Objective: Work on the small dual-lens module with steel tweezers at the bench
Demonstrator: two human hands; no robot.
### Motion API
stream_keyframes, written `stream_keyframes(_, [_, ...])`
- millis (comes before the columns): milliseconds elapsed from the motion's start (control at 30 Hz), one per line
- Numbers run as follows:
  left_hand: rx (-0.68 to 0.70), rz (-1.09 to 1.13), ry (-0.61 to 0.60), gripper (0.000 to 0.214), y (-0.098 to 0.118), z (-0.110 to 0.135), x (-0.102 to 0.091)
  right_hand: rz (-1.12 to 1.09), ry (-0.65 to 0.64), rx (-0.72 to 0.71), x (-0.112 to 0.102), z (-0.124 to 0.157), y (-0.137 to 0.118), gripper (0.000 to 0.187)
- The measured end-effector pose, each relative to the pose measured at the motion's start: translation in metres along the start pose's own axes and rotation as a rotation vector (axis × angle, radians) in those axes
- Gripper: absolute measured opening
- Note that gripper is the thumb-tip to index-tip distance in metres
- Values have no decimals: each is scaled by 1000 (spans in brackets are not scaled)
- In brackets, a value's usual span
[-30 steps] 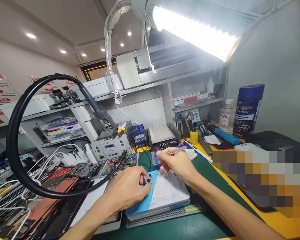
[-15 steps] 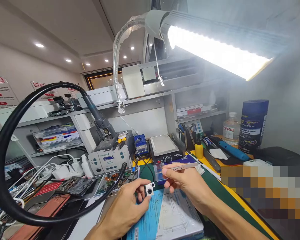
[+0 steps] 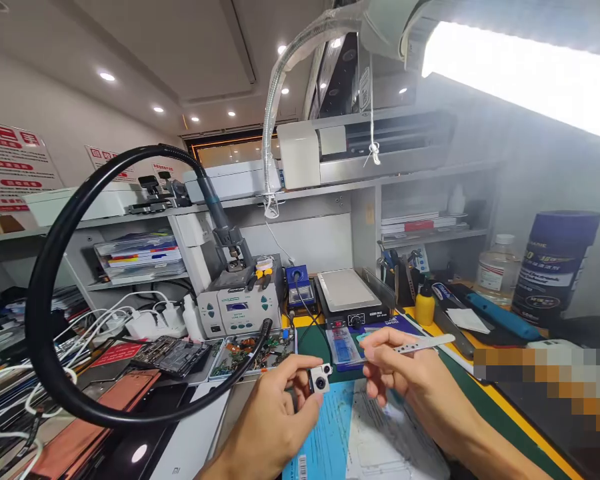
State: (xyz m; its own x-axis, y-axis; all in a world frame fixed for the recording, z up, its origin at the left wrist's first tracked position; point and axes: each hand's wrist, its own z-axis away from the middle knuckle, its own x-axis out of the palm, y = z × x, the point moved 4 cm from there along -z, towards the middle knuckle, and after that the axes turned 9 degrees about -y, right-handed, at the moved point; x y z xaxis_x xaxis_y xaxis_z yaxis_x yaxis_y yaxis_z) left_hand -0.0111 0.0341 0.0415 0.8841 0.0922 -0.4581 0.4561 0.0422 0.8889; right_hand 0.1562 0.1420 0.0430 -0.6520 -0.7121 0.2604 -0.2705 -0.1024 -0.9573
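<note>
Between the fingertips and thumb of my left hand is a small phone camera module, its white face with two dark round lenses turned toward me. My right hand is closed around metal tweezers; their perforated rear end sticks out to the right, and the tips cannot be made out. The two hands are apart, above a blue-and-white box with a worn, marked top. Behind my right hand lies a clear plastic case with blue contents.
A black hose loops across the left side from a hot-air station. A tray of circuit parts lies left of my hands. Behind stands a heating plate. To the right are a yellow bottle and spray can.
The view has turned left, so the bench appears shifted right. Both hands keep their holds, and more of the tweezers' rear end shows now.
</note>
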Motion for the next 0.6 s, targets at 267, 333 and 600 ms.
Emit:
stream_keyframes(267, [61,65,29,33,3,7,8,174,-76,6,16,13,-6,33])
stream_keyframes(333, [38,127,32,32,3,8,10,232,-52,-14,19,16,-7,34])
stream_keyframes(600, [-66,224,-44,35,-1,8,22,337,-51,-27,24,25,-3,22])
